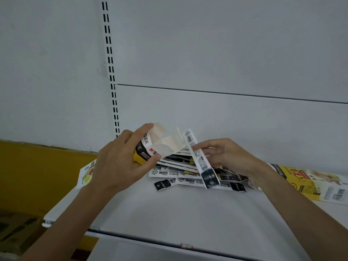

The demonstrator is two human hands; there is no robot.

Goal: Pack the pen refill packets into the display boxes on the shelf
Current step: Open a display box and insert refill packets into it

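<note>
Sliding the packet (202, 162) in cleanly likely calls for the right hand (227, 157) to swing its top end round to the open mouth of the box (152, 150) while the left hand (116, 162) holds that box tilted and steady. Both forearms reach over the shelf (169, 210); the right thumb and fingertips pinch the packet near its middle, the left fingers curl round the box, forefinger on a flap, and the pile (175, 173) lies just beneath both sets of fingers.

Left hand (120, 162) grips a display box (148, 150), thumb below fingers. Right hand (227, 157) pinches a refill packet (201, 162) at fingertips.
</note>
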